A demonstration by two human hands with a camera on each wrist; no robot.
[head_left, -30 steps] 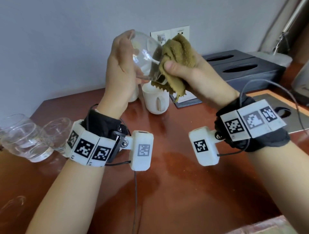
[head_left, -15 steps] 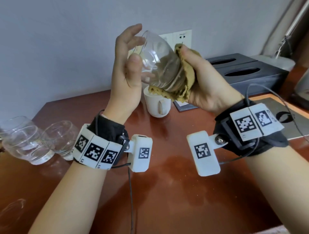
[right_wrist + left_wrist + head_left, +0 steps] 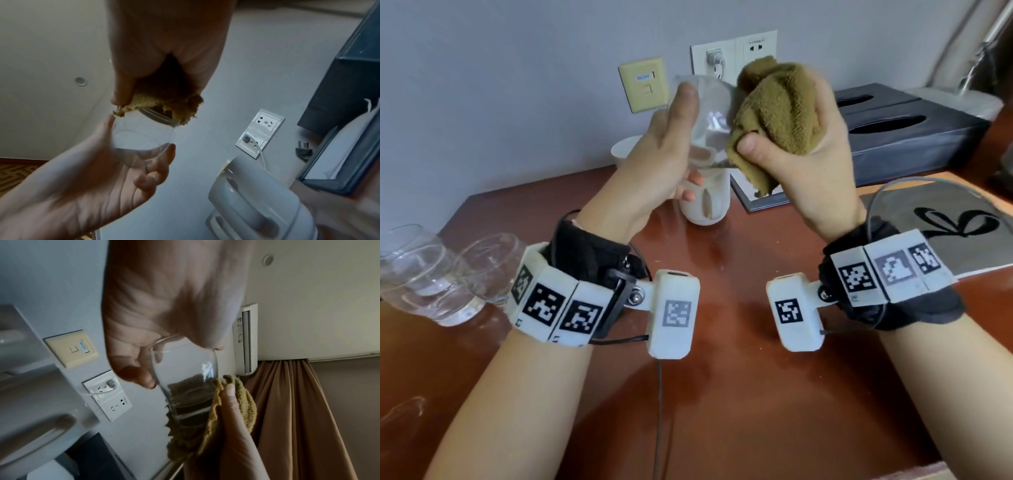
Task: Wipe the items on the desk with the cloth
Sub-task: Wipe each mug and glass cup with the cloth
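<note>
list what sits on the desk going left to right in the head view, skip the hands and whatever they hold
two clear glasses → white mug → dark framed card → black tissue box → grey mat with a black bow mark

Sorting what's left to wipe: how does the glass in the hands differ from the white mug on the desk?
The glass is clear, lifted and tilted, gripped by the left hand, with the cloth against it. The white mug is opaque, upright on the desk, untouched, and has a handle. Both are drinking vessels.
</note>
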